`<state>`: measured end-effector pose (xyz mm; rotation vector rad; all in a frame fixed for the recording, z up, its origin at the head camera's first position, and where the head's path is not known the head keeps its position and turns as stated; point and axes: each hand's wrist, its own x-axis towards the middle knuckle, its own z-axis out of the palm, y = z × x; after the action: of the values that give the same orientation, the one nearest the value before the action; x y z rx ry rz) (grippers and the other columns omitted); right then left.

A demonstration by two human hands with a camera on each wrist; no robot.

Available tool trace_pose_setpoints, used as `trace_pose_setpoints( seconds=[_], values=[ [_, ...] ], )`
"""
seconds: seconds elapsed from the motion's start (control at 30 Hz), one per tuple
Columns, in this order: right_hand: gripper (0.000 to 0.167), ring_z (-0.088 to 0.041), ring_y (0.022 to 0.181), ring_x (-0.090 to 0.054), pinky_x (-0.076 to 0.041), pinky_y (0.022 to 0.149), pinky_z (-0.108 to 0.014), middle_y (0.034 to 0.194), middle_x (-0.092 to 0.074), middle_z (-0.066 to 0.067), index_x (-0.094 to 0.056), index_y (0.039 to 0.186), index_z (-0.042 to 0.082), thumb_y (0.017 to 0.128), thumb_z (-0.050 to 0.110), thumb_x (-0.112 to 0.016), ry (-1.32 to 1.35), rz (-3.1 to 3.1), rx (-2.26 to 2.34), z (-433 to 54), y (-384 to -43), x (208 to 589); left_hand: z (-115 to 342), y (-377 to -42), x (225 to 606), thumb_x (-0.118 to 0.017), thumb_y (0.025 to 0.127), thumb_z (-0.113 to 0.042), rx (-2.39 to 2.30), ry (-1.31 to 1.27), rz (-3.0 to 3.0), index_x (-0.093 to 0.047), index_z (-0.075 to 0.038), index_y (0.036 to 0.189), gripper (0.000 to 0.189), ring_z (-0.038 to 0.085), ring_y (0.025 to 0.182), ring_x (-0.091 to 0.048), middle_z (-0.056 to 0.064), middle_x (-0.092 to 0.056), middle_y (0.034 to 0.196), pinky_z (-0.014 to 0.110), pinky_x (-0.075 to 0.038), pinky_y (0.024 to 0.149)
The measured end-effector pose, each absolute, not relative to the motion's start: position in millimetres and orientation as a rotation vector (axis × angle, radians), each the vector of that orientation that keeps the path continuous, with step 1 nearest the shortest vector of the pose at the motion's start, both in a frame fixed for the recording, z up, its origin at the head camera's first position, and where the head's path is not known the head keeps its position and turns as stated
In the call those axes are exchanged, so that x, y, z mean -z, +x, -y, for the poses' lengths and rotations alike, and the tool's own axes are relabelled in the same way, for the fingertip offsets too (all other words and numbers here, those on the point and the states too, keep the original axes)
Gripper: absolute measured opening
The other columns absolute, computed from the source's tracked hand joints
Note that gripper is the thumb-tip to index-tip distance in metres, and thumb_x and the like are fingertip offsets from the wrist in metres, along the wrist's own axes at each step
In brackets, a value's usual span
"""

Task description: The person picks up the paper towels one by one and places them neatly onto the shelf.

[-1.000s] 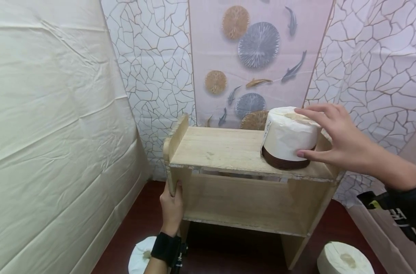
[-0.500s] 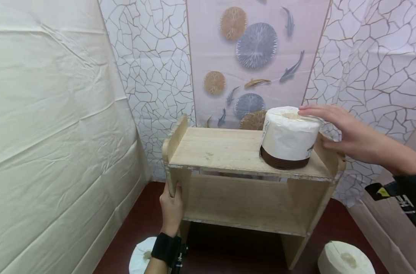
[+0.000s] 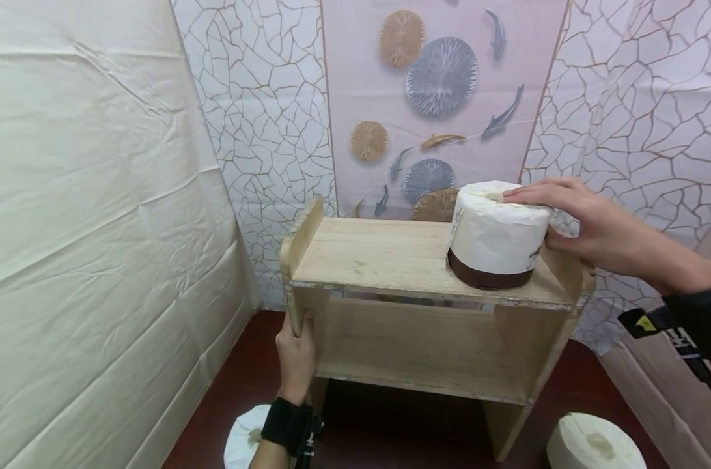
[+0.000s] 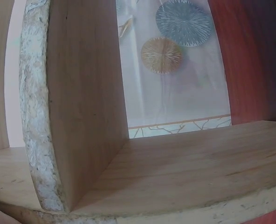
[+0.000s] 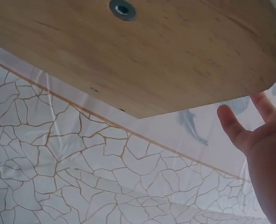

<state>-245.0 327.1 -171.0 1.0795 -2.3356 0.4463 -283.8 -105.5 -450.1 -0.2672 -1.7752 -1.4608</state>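
A toilet roll in white wrapping with a brown lower band stands upright on the top board, toward the right end of a small wooden shelf. My right hand reaches over the right side panel. Its fairly straight fingers lie on the roll's top, by the core hole, while the thumb is at the roll's right side. In the right wrist view, spread fingers show beside the panel's edge. Low on the left, my left hand grips the shelf's left side panel, thumb in front; other fingers are hidden.
Two more toilet rolls lie low in the head view: one roll left, partly behind my left forearm, another roll right. The shelf stands on a dark red surface. Patterned sheets hang behind, and a cream cloth hangs left.
My right hand has let its thumb leave the toilet roll's front and moved it back to the right side. Its fingers drew rightward, then returned onto the top. The left hand keeps its grip.
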Motion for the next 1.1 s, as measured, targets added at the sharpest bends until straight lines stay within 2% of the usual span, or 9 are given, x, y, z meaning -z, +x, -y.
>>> trace_pose_setpoints(
  seconds=[0.07,0.17,0.23,0.33,0.4,0.53,0.7,0.97,1.1],
  values=[
    [0.084,-0.001,0.136,-0.034,-0.029,0.106,-0.036,0.152,-0.053,0.02,-0.062,0.147,0.014,0.073,-0.024,-0.079,1.104,2.323,-0.446,-327,-247,172,106,-284,451,-0.058,0.111,-0.013,1.456,-0.267,1.78,-0.058,-0.003,0.146,0.037,0.045,0.104,-0.073,0.025,-0.071,0.126,0.052,-0.06,0.079],
    [0.088,-0.001,0.137,-0.035,-0.024,0.105,-0.022,0.152,-0.054,0.017,-0.061,0.147,0.011,0.069,-0.025,-0.08,1.155,2.304,-0.424,-327,-248,171,107,-284,452,-0.058,0.11,-0.012,1.454,-0.263,1.784,-0.058,-0.002,0.146,0.037,0.044,0.104,-0.073,0.026,-0.071,0.127,0.053,-0.059,0.079],
    [0.091,-0.003,0.137,-0.034,-0.027,0.106,-0.03,0.154,-0.053,0.016,-0.06,0.148,0.013,0.069,-0.025,-0.08,1.155,2.339,-0.428,-327,-248,168,108,-284,452,-0.058,0.11,-0.013,1.452,-0.258,1.788,-0.058,-0.002,0.146,0.037,0.044,0.104,-0.073,0.025,-0.071,0.126,0.054,-0.059,0.079],
    [0.092,-0.011,0.136,-0.036,-0.032,0.107,-0.052,0.157,-0.05,0.012,-0.056,0.153,0.018,0.073,-0.023,-0.078,1.111,2.432,-0.455,-326,-245,163,109,-285,450,-0.058,0.111,-0.015,1.455,-0.256,1.794,-0.057,-0.004,0.148,0.039,0.045,0.104,-0.073,0.025,-0.071,0.127,0.055,-0.06,0.08],
    [0.091,-0.016,0.135,-0.036,-0.035,0.101,-0.067,0.158,-0.049,0.01,-0.055,0.155,0.021,0.077,-0.02,-0.077,1.077,2.481,-0.478,-325,-244,160,110,-286,448,-0.058,0.111,-0.016,1.458,-0.256,1.794,-0.056,-0.005,0.149,0.04,0.045,0.103,-0.073,0.025,-0.071,0.127,0.055,-0.06,0.08],
    [0.088,-0.013,0.137,-0.034,-0.034,0.098,-0.078,0.158,-0.049,0.008,-0.056,0.154,0.019,0.077,-0.019,-0.077,1.075,2.481,-0.504,-324,-243,155,110,-287,445,-0.058,0.111,-0.016,1.476,-0.252,1.79,-0.057,-0.005,0.149,0.039,0.044,0.1,-0.074,0.025,-0.071,0.124,0.054,-0.06,0.079],
    [0.086,-0.004,0.135,-0.033,-0.034,0.101,-0.063,0.154,-0.051,0.014,-0.06,0.149,0.017,0.074,-0.02,-0.08,1.074,2.442,-0.476,-326,-244,156,108,-288,445,-0.058,0.111,-0.015,1.499,-0.257,1.788,-0.057,-0.006,0.149,0.039,0.041,0.1,-0.074,0.025,-0.071,0.124,0.054,-0.059,0.079],
    [0.075,-0.019,0.131,-0.037,-0.034,0.099,-0.065,0.146,-0.057,0.009,-0.066,0.14,0.015,0.074,-0.019,-0.081,1.064,2.401,-0.423,-327,-246,159,107,-286,447,-0.058,0.111,-0.016,1.479,-0.25,1.787,-0.057,-0.003,0.148,0.04,0.039,0.106,-0.073,0.026,-0.07,0.128,0.058,-0.058,0.083],
    [0.07,-0.019,0.126,-0.04,-0.03,0.099,-0.054,0.137,-0.062,0.013,-0.07,0.132,0.012,0.07,-0.018,-0.081,1.085,2.335,-0.401,-327,-246,160,106,-285,447,-0.058,0.11,-0.014,1.448,-0.26,1.785,-0.058,0.001,0.146,0.038,0.04,0.108,-0.073,0.028,-0.069,0.128,0.058,-0.058,0.083]
  ],
)
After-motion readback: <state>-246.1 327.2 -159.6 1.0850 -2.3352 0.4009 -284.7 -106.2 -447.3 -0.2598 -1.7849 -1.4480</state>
